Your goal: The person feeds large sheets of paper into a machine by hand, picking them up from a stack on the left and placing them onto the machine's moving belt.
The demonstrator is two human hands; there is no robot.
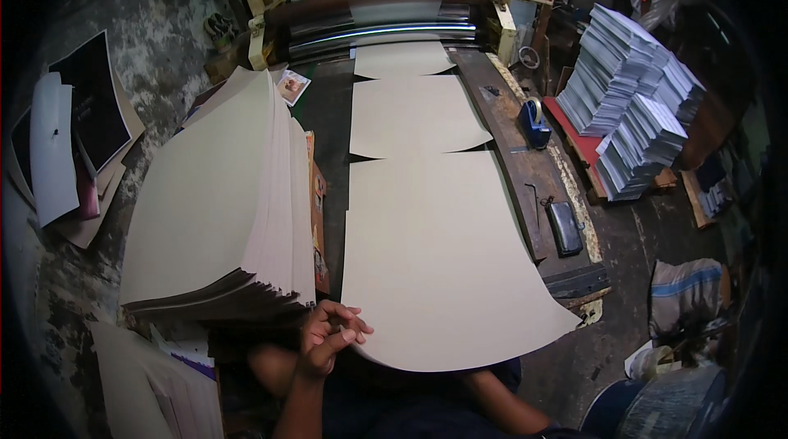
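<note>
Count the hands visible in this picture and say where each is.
1: the left hand, at the near left corner of the large pale sheet. The right hand is hidden; its forearm goes beneath the sheet.

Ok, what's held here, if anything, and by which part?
Left hand is at the near-left corner of the nearest beige sheet; grip unclear. Right hand hidden.

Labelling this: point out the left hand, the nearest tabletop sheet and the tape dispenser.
Left hand [324,341]: head view, middle.
Nearest tabletop sheet [439,265]: head view, centre.
Tape dispenser [538,134]: head view, blue body.
</note>
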